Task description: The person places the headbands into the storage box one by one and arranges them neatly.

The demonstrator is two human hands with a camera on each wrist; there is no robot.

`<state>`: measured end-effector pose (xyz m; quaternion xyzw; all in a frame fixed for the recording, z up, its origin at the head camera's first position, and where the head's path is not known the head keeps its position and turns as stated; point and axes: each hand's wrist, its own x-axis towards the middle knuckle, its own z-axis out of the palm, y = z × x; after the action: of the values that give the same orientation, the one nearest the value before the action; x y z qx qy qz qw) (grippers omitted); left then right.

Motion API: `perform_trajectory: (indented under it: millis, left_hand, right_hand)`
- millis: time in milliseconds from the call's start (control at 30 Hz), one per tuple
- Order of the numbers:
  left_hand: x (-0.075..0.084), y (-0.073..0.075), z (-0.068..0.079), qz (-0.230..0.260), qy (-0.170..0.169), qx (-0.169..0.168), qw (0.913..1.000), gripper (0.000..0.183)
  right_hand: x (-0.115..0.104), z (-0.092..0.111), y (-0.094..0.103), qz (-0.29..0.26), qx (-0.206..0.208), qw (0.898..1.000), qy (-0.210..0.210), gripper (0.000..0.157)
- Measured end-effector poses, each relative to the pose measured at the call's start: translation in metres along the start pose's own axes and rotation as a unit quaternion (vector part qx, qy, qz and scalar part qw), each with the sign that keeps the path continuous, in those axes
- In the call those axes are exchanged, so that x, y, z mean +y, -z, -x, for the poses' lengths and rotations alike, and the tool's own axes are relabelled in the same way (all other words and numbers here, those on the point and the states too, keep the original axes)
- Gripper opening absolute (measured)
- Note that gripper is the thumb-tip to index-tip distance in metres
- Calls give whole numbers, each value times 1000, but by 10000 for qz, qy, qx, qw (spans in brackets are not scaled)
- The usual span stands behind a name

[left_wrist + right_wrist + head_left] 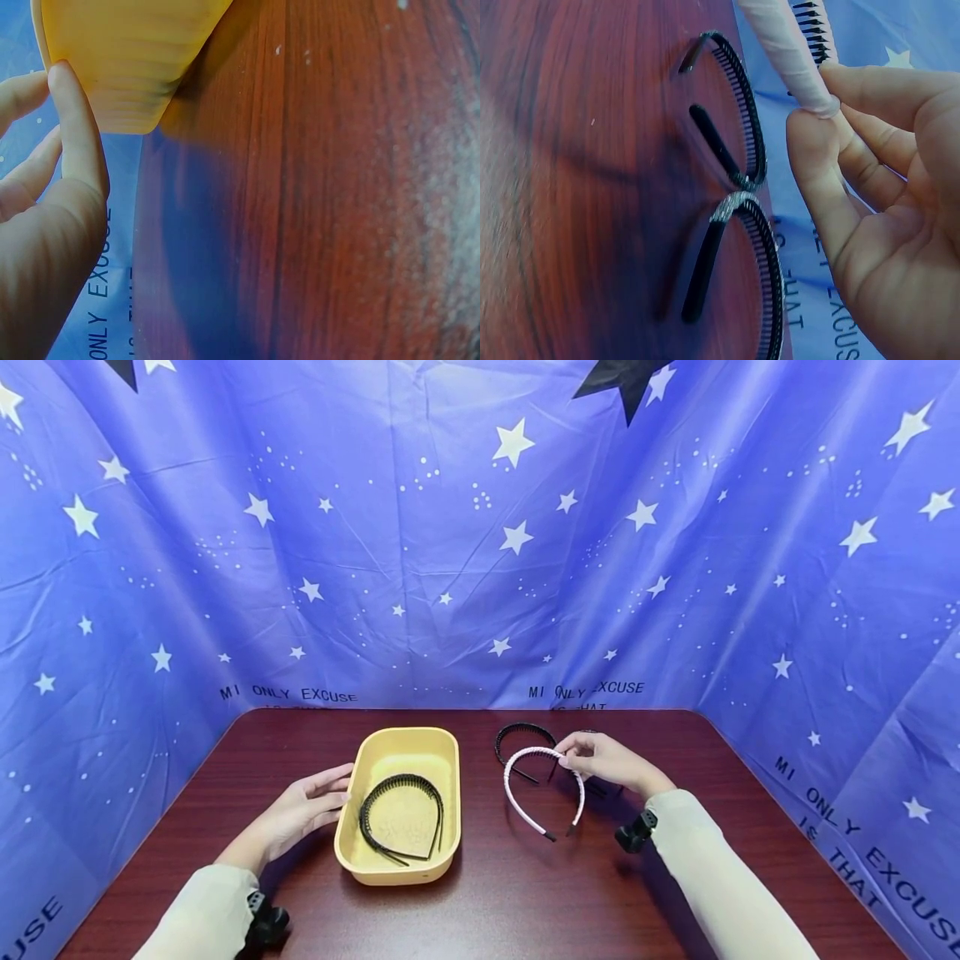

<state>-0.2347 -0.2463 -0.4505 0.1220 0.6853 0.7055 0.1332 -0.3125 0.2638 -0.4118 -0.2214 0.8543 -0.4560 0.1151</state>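
A pale pink headband (512, 793) with dark tips and inner teeth is held near its top by my right hand (607, 762), over the right side of the table. In the right wrist view, thumb and forefinger pinch the pink band (784, 56). Beyond and below it lie black toothed headbands (525, 725), one partly hidden by the hand. My left hand (300, 810) touches the left rim of a yellow basin (457, 777), fingers mostly extended; the left wrist view shows fingertips at the basin's rim (43, 37). Inside the basin rests a black headband (405, 778).
The dark red wooden table (517, 910) ends at a blue star-printed curtain (420, 568) behind and at both sides. Close-up, two black headbands, a far one (757, 127) and a nearer one (769, 259), lie near the table's edge.
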Motion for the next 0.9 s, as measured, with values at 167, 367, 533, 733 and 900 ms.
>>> perform_trajectory:
  millis: [167,367,533,733,900]
  left_hand:
    - [-1,0,-3,25,72,51,10000,68]
    - [-3,1,-4,41,120,99,9999,68]
    - [-4,1,-4,29,123,87,9999,68]
    - [-3,2,-3,49,128,86,9999,68]
    - [-2,1,-3,58,102,50,9999,68]
  right_hand:
    - [-9,-6,-4,27,-74,10000,32,26]
    - [-23,-20,-12,18,-183,9998,104,27]
    - [-35,-30,-22,-64,-241,9996,165,28]
    - [-47,-42,-36,-153,-367,9989,260,30]
    - [-52,-52,-46,-124,-514,9978,388,29]
